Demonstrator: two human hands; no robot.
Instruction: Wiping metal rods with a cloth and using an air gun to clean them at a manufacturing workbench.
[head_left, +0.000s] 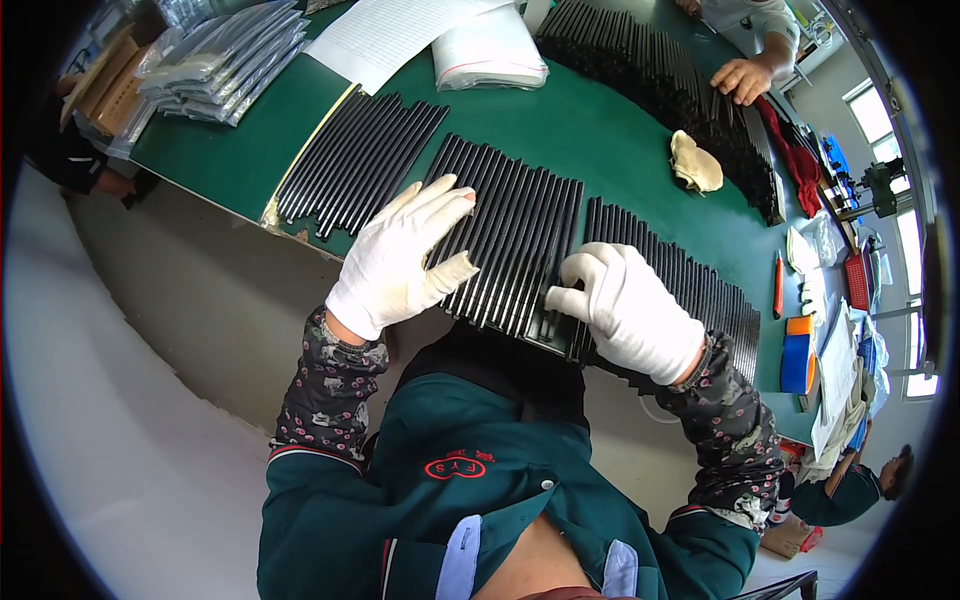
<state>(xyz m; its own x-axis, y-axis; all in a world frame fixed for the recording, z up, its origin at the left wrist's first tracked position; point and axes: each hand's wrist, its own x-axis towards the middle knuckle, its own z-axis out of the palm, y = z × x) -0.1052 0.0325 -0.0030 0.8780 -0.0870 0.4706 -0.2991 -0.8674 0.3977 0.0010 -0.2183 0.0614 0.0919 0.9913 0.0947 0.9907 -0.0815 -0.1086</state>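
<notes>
Thin black rods lie side by side in several groups on a green table. My left hand (405, 255), in a white glove with bare fingertips showing, is open with fingers spread. Its fingers reach over the left edge of the middle group of rods (510, 225). My right hand (630, 310), also white-gloved, has its fingers curled and pressed together at the gap between the middle group and the right group of rods (690, 285). Whatever its fingertips hold is hidden by the glove. Left of my left hand lies another group of rods (365, 160).
A long pile of black rods (640, 70) runs along the far side, with another person's hand (742, 80) on it. Nearby are a cream glove (695, 163), plastic-wrapped packs (225, 65), a paper sheet (390, 40), a red-orange pen-like tool (778, 285) and tape rolls (798, 360).
</notes>
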